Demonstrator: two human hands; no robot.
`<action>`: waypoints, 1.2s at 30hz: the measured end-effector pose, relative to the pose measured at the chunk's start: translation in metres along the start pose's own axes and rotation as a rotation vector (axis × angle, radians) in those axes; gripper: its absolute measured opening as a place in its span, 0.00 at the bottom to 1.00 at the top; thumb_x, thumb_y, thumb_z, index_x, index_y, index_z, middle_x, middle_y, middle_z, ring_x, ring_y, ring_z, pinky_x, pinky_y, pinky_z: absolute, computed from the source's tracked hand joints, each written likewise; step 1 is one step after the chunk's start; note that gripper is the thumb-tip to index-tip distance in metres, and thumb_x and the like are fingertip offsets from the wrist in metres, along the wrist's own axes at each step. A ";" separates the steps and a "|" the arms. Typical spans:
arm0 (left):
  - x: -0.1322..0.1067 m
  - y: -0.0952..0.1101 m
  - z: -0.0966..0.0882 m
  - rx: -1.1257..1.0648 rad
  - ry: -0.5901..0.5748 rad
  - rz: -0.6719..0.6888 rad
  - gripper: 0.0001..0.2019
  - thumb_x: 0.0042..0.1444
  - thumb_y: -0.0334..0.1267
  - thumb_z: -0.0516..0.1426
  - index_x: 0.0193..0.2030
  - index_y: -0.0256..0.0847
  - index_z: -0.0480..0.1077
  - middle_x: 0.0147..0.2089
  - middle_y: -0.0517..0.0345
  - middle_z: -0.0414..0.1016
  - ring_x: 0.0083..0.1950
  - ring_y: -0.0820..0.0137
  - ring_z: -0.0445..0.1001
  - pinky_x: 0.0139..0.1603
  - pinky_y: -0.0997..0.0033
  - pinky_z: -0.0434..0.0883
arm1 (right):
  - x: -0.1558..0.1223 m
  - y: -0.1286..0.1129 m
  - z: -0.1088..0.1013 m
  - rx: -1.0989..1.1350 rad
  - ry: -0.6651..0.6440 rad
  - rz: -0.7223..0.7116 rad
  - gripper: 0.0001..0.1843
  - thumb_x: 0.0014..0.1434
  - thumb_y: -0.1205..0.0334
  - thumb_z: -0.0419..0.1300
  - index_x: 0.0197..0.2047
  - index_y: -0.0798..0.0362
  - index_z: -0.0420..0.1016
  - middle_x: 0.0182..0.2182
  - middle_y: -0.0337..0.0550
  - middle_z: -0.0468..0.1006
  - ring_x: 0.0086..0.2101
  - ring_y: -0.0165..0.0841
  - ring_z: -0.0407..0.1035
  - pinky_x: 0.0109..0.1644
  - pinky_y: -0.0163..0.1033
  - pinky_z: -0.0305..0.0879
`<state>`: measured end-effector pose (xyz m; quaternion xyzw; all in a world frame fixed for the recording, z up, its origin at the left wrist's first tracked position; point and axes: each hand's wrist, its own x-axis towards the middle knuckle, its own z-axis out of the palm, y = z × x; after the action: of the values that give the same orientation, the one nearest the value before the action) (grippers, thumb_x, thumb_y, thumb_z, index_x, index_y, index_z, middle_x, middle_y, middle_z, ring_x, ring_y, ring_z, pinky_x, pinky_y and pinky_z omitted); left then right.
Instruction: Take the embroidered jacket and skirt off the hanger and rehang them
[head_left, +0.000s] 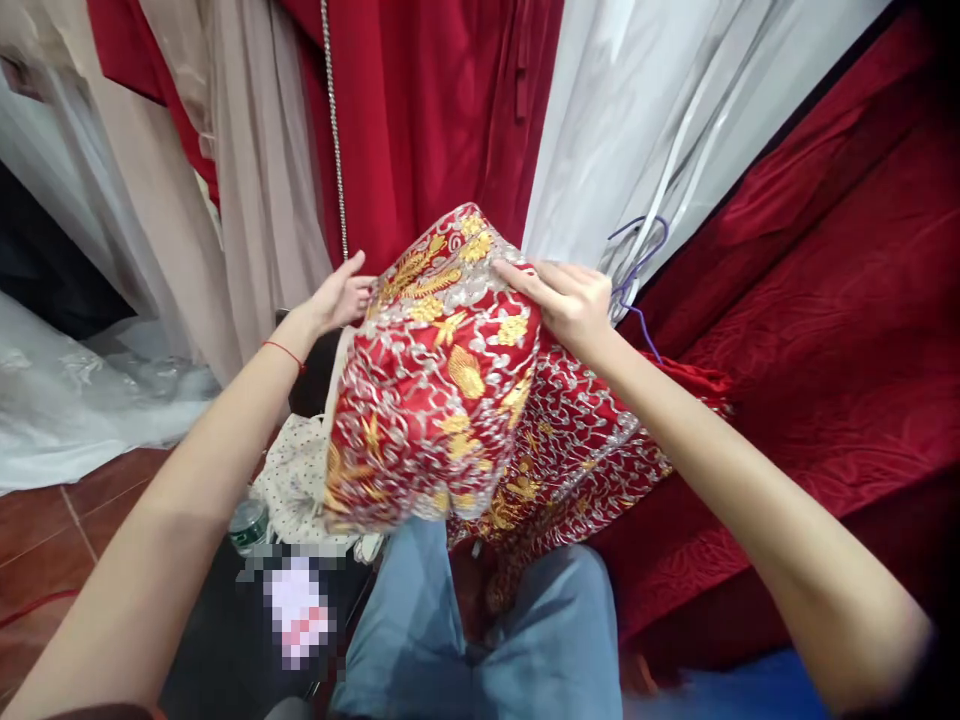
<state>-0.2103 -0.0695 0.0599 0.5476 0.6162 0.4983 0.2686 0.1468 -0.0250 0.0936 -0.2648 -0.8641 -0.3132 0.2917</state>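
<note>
A red embroidered garment (450,370), thick with silver and gold stitching, hangs between my two hands above my lap. On its upper left edge my left hand (341,297) is closed, thumb pointing up. My right hand (570,300) grips the upper right side, its index finger laid along the silver band. The fingertips of both hands are partly hidden by the cloth. More red and silver embroidered fabric (577,440) spreads below my right forearm toward the right. The held garment's lower edge is blurred.
A purple hanger (637,265) is just beyond my right hand. Red cloth (442,120) and white cloth (607,110) hang in front; dark red fabric (810,330) fills the right. Left of my knees are a dotted cream cloth (289,480), a plastic bottle (249,525) and a black surface (217,620).
</note>
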 end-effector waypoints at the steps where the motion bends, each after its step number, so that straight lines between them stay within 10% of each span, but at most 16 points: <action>1: -0.004 0.003 0.013 -0.061 -0.157 -0.049 0.36 0.61 0.67 0.47 0.55 0.35 0.74 0.53 0.41 0.80 0.54 0.54 0.79 0.54 0.54 0.74 | -0.008 0.005 -0.004 -0.004 -0.003 0.001 0.26 0.74 0.59 0.41 0.70 0.38 0.62 0.55 0.43 0.79 0.48 0.35 0.71 0.49 0.42 0.65; 4: -0.021 0.011 0.059 -0.145 -0.588 -0.167 0.29 0.41 0.53 0.71 0.48 0.39 0.78 0.45 0.45 0.83 0.49 0.51 0.81 0.51 0.52 0.77 | -0.029 0.018 -0.009 -0.032 -0.116 -0.061 0.26 0.73 0.60 0.43 0.70 0.37 0.63 0.55 0.41 0.79 0.46 0.34 0.72 0.48 0.41 0.66; 7: -0.036 0.018 0.102 -0.226 -0.763 -0.140 0.29 0.35 0.37 0.74 0.49 0.42 0.79 0.48 0.48 0.83 0.50 0.52 0.81 0.54 0.51 0.76 | -0.043 0.033 -0.010 -0.103 -0.349 -0.077 0.28 0.70 0.66 0.46 0.69 0.39 0.64 0.46 0.41 0.83 0.39 0.32 0.73 0.44 0.39 0.65; 12: -0.067 0.034 0.169 -0.480 -0.416 -0.153 0.18 0.44 0.36 0.69 0.45 0.38 0.78 0.44 0.48 0.84 0.48 0.53 0.81 0.54 0.51 0.77 | -0.073 0.010 -0.021 -0.125 -0.638 0.327 0.21 0.65 0.68 0.50 0.53 0.54 0.81 0.38 0.51 0.84 0.35 0.39 0.76 0.38 0.42 0.66; 17: -0.122 0.038 0.223 -0.597 -0.322 -0.044 0.14 0.50 0.44 0.66 0.39 0.37 0.78 0.43 0.50 0.83 0.52 0.55 0.79 0.58 0.57 0.74 | -0.123 -0.091 -0.022 0.451 -0.183 0.659 0.27 0.71 0.52 0.44 0.64 0.56 0.70 0.54 0.58 0.79 0.49 0.44 0.76 0.52 0.49 0.70; 21: -0.150 0.026 0.237 -0.689 -0.522 -0.138 0.22 0.51 0.59 0.63 0.38 0.39 0.78 0.40 0.49 0.83 0.50 0.57 0.79 0.53 0.60 0.75 | -0.159 -0.140 -0.004 0.786 -0.001 0.823 0.31 0.68 0.47 0.51 0.69 0.52 0.61 0.65 0.55 0.68 0.64 0.45 0.64 0.67 0.53 0.60; 29: -0.159 -0.028 0.277 -0.538 -0.577 -0.131 0.18 0.49 0.55 0.65 0.27 0.42 0.70 0.29 0.56 0.76 0.31 0.68 0.74 0.33 0.69 0.72 | -0.218 -0.146 0.028 0.971 0.060 0.873 0.36 0.62 0.56 0.57 0.71 0.54 0.58 0.67 0.56 0.65 0.66 0.45 0.62 0.72 0.56 0.55; 36: -0.138 -0.051 0.300 -0.563 -0.271 -0.064 0.17 0.57 0.56 0.57 0.38 0.43 0.69 0.36 0.56 0.77 0.35 0.66 0.76 0.37 0.67 0.75 | -0.246 -0.147 0.054 0.724 0.047 0.994 0.30 0.65 0.61 0.49 0.70 0.49 0.63 0.64 0.50 0.70 0.64 0.42 0.65 0.70 0.55 0.60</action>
<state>0.0668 -0.0992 -0.1241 0.4938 0.4295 0.5629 0.5048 0.2042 -0.1524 -0.1621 -0.5131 -0.6821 0.1680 0.4931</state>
